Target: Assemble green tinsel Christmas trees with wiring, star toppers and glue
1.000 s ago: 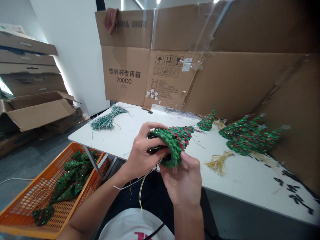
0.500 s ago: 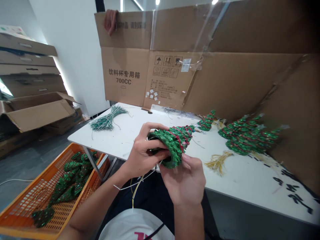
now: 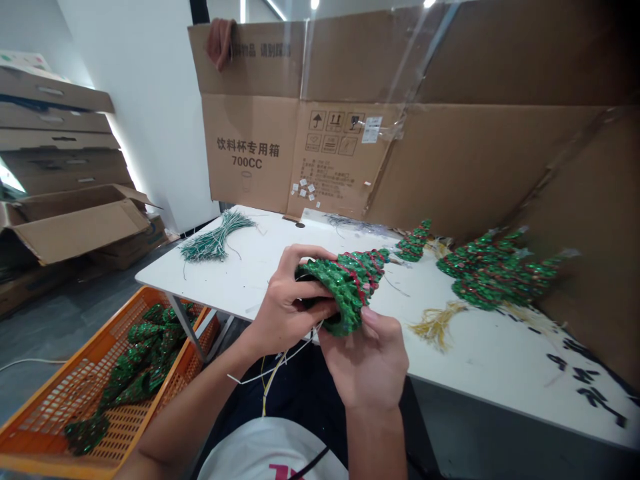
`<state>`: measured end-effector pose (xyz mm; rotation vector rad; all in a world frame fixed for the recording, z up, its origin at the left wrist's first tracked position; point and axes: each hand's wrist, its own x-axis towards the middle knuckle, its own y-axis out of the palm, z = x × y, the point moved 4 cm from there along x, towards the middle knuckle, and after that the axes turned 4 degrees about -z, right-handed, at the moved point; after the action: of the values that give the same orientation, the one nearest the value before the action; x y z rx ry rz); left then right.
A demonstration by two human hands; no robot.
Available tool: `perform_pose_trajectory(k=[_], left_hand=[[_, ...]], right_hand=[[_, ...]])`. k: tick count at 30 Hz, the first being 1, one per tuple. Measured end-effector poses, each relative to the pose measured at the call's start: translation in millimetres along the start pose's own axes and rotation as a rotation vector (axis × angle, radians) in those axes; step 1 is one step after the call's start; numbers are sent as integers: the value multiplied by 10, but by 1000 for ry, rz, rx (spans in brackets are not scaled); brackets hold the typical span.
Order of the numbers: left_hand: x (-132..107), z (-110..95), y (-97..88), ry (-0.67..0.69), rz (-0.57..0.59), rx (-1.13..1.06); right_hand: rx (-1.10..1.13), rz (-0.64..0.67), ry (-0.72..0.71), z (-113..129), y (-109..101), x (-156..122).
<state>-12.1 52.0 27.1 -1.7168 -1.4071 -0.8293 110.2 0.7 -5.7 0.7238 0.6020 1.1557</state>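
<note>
Workshop, wire bundle (image 3: 207, 245), orange crate (image 3: 85, 370), stacked boxes (image 3: 55, 133)

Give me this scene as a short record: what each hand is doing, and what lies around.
Left hand: grips the tree at its open base, some fingertips inside
Right hand: at the tree's lower side, thumb against it
Tree pose: tilted on its side, tip to the right
Table, left: green wires
Table, right: yellow ties, more trees
Floor, left: orange crate holding green pieces
Behind table: cardboard
</note>
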Motion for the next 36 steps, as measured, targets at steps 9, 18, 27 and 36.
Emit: perform_pose_trajectory(k=[9,18,27,36], left_hand=[[31,-6,-5,80,28,-74],[9,-53,6,132,5,-110],[4,-93,-3,152,3,-55],[-7,-66,-4,74,82,-88]], right_hand=[[-65,17,-258,8,-7,-104],[-117,29,-326,49,100,-224],[-76,11,-222,49,70,-184],[-32,56,-84,89,68,-181]])
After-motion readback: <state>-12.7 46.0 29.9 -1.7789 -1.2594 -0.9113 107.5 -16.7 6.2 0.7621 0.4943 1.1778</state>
